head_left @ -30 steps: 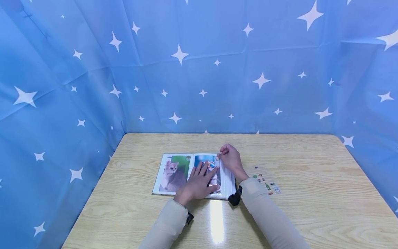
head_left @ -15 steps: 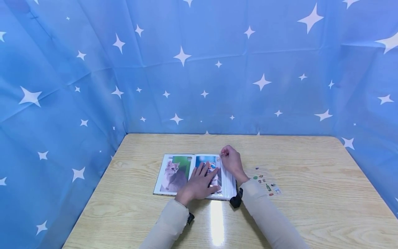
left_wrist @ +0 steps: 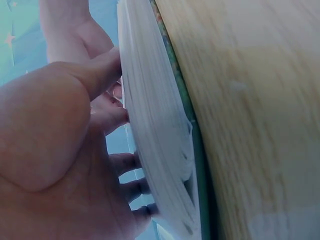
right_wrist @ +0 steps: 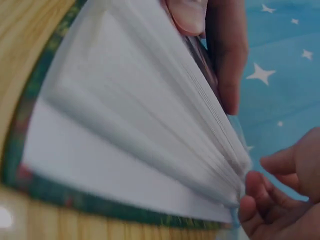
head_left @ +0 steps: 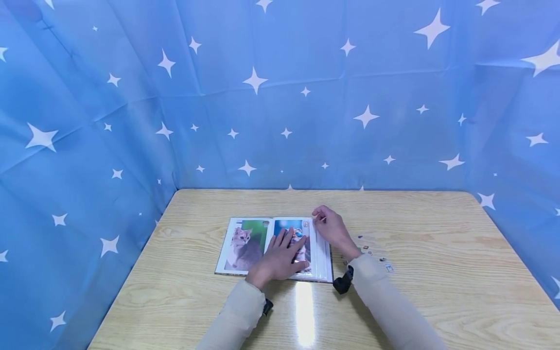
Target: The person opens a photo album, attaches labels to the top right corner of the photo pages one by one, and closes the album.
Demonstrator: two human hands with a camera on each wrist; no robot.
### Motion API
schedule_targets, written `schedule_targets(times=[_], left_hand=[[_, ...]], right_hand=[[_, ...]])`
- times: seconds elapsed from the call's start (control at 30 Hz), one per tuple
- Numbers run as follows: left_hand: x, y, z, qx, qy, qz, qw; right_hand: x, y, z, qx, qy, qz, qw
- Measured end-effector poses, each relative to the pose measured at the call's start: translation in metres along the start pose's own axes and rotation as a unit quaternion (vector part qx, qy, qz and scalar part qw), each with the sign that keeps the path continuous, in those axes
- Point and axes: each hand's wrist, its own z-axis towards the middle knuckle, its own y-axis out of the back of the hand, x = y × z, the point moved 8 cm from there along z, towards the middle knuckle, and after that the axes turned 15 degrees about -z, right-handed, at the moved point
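Observation:
An open photo album lies on the wooden table, with a cat picture on its left page and a second animal picture on the right. My left hand rests flat with spread fingers on the right-hand picture, partly covering it. At the album's top right corner is my right hand, its fingers bent. In the right wrist view, the right hand has a gap between its digits beside the corner of the stacked pages; nothing is visibly held. A small round sticker shows on the right-hand picture.
A clear sheet with several small colourful stickers lies to the right, partly behind the right forearm. Blue star-patterned cloth hangs behind the table and along its sides.
My right hand has shifted slightly right from the album's corner, and its forearm now covers more of the stickers. The left hand stays flat in the same place.

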Motion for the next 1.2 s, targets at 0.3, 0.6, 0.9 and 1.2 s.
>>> schedule_targets(times=[0.3, 0.6, 0.9, 1.2], left_hand=[[0.001, 0.0, 0.0, 0.001, -0.002, -0.008, 1.0], [0.0, 0.001, -0.001, 0.001, -0.006, -0.011, 0.9999], [0.001, 0.0, 0.0, 0.002, -0.007, -0.005, 1.0], [0.0, 0.001, 0.0, 0.001, -0.007, -0.006, 1.0]], right_hand=[[-0.002, 0.012, -0.015, 0.035, 0.027, -0.041, 0.9982], [-0.003, 0.016, -0.029, 0.06, 0.083, -0.088, 0.9908], [0.0, 0.002, -0.046, 0.148, 0.153, -0.12, 0.9697], [-0.006, -0.008, -0.052, 0.176, 0.153, -0.149, 0.961]])
